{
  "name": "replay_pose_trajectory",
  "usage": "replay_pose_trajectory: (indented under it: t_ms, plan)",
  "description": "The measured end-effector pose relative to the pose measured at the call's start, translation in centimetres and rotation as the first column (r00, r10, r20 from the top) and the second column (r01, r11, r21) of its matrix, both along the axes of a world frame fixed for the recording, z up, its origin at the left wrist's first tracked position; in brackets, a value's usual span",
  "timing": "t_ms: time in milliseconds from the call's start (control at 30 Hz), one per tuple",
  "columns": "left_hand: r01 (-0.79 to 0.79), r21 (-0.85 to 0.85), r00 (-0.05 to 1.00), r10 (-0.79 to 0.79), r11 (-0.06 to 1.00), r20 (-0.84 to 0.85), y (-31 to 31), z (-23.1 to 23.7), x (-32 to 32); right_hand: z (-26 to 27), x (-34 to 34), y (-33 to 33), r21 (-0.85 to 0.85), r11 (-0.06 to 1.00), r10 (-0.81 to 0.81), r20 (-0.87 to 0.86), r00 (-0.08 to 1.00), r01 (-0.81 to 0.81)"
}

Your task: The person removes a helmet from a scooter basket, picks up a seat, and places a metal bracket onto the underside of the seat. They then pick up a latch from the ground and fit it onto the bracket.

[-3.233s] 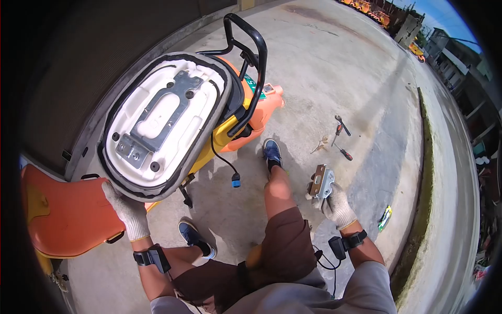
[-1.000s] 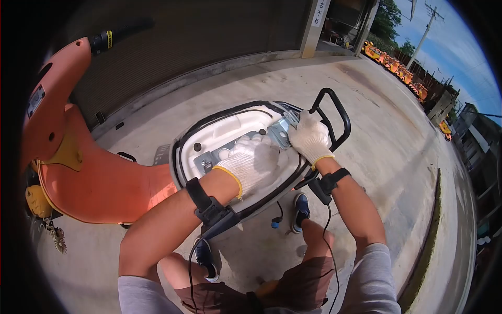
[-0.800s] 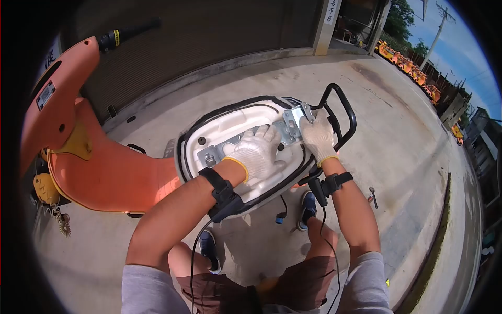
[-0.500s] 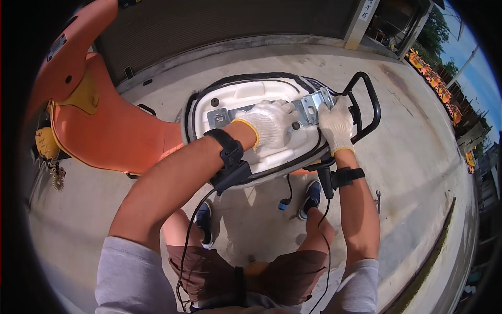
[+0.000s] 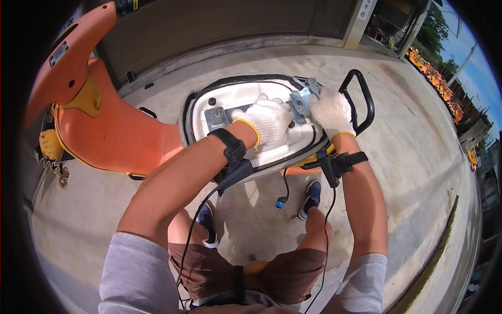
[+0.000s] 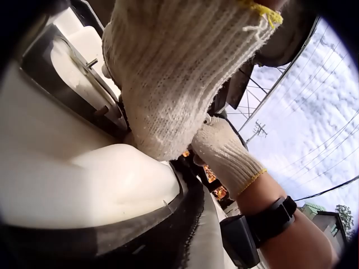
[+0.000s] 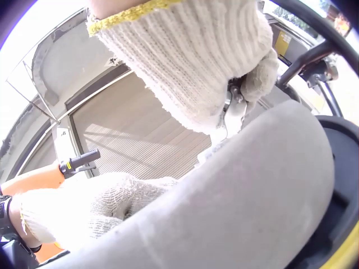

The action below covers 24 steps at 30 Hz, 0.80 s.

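Note:
The seat lies with its white underside [image 5: 238,94] facing up and a metal plate [image 5: 215,118] along its middle. My gloved left hand [image 5: 269,123] rests on this plate, its fingers loosely spread and covering part of it. At the seat's right end, my gloved right hand [image 5: 332,112] pinches a silvery metal bracket [image 5: 301,103], held at the end of the plate; whether they touch is unclear. The right wrist view shows the bracket [image 7: 233,115] between thumb and fingers, just above the grey seat edge [image 7: 241,190].
A black grab rail [image 5: 366,99] stands right of the seat. The orange scooter body [image 5: 115,125] reaches to the left. Below the seat hangs a cable with a blue plug [image 5: 280,204], between my feet. A shutter [image 5: 225,31] lies beyond the concrete ground [image 5: 408,172].
My right hand has brought the bracket from beside my leg to the seat and has lately tilted it. My left hand has moved from the seat's rim onto the plate.

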<state>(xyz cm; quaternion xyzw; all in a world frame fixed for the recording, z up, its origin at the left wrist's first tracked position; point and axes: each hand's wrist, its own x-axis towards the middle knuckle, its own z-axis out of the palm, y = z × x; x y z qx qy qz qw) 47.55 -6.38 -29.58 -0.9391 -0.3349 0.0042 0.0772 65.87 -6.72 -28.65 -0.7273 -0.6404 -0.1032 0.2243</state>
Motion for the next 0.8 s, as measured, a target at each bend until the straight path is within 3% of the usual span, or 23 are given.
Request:
replay_pose_trajectory:
  t_ms: [167, 200, 533, 600, 667, 700, 767, 800]
  plan:
    - [-0.016, -0.057, 0.992, 0.023, 0.998, 0.127, 0.5, -0.4, -0.3, -0.8, 0.3, 0.8, -0.099, 0.994, 0.060, 0.116, 0.991, -0.048]
    - [-0.019, -0.121, 0.992, 0.034, 0.992, 0.121, 0.3, 0.1, -0.5, -0.9, 0.8, 0.8, -0.090, 0.995, 0.046, 0.098, 0.994, -0.038]
    - [0.011, -0.159, 0.995, 0.005, 0.987, 0.101, 0.3, -0.2, -1.3, -2.1, 1.1, 1.1, -0.122, 0.992, 0.060, 0.137, 0.989, -0.044]
    - [0.095, -0.049, 0.941, -0.074, 0.994, 0.330, 0.3, -1.0, -1.7, -2.1, 0.9, 0.8, -0.142, 0.988, 0.075, 0.140, 0.987, -0.055]
    - [0.099, -0.063, 0.940, -0.073, 0.993, 0.334, 0.5, -1.3, -1.8, -2.7, 0.7, 0.3, 0.011, 0.997, 0.068, 0.355, 0.933, -0.077]
    - [0.102, -0.077, 0.938, -0.071, 0.992, 0.339, 0.2, -0.8, -1.8, -2.8, 0.7, 0.3, 0.011, 0.997, 0.064, 0.353, 0.933, -0.072]
    - [0.035, -0.152, 0.966, 0.006, 0.988, 0.260, -0.3, -0.1, -2.0, -3.0, 0.6, 0.4, -0.162, 0.985, 0.060, -0.007, 0.998, -0.061]
    - [-0.041, -0.220, 0.982, 0.080, 0.975, 0.172, -0.7, 0.4, -2.0, -3.1, 0.8, 0.7, -0.166, 0.984, 0.061, -0.005, 0.998, -0.061]
